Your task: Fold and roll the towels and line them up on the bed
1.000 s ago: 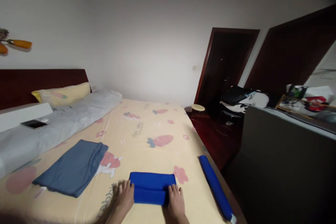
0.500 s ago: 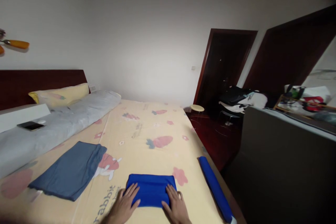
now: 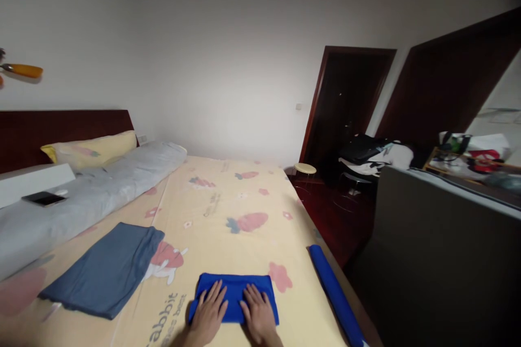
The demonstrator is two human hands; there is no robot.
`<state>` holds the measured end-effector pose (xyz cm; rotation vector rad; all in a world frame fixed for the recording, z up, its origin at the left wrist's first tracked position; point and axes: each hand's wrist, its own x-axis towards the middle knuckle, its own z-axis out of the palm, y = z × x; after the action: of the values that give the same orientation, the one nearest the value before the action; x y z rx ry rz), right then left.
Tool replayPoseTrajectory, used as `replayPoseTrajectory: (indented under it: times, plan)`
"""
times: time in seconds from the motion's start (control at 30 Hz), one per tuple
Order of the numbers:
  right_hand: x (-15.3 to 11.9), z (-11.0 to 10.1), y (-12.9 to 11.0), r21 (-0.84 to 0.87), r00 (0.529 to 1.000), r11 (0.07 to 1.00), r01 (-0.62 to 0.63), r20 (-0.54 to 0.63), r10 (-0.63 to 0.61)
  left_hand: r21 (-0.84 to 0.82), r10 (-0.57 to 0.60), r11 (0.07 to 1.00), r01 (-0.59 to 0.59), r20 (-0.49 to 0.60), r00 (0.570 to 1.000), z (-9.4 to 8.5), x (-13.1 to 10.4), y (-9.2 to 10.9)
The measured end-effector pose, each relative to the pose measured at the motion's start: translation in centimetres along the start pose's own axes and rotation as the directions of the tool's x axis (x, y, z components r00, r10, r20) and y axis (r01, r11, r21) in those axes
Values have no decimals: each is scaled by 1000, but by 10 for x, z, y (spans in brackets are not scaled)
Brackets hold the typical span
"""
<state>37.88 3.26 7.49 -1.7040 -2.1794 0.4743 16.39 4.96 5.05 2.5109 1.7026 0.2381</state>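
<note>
A bright blue folded cloth (image 3: 236,283) lies flat on the patterned bed sheet (image 3: 228,249), near the bottom of the view. On its left part rests my left hand (image 3: 210,308), palm down with the fingers stretched out. My right hand (image 3: 258,309) lies flat on the cloth's right part, its fingers likewise extended. Between the two hands a strip of blue fabric shows. To the left is a grey-blue folded cloth (image 3: 109,268), apart from both hands. A long blue roll (image 3: 336,294) lies along the bed's right edge.
A grey rolled quilt (image 3: 122,176) runs along the left, with a phone (image 3: 44,198) and a white box (image 3: 36,181) on it. A yellow pillow (image 3: 91,150) leans near the headboard. Right of the bed stand a round stool (image 3: 305,168) and a dark panel (image 3: 439,249).
Both hands have slid inward from the blue cloth's side edges toward its middle, closer together. The view has shifted slightly. The grey-blue cloth and the blue roll stay put.
</note>
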Motion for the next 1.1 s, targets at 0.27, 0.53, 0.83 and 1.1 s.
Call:
replayPoseTrajectory:
  times: [0.27, 0.53, 0.83, 1.1]
  plan:
    - [12, 6, 48, -108, 971, 973, -204, -151, 187, 66, -262, 964, 258, 63, 963, -27, 6, -15]
    - [6, 18, 3, -31, 989, 990, 141, -31, -142, 65, 79, 995, -69, -167, 983, 15, 8, 14]
    - [3, -1, 38, -75, 990, 990, -120, -86, 114, -11, -223, 975, 223, -11, 975, -6, -1, -25]
    - [3, 15, 50, -115, 979, 993, 2, -200, -25, 29, -167, 985, 170, -89, 982, -8, 1, -14]
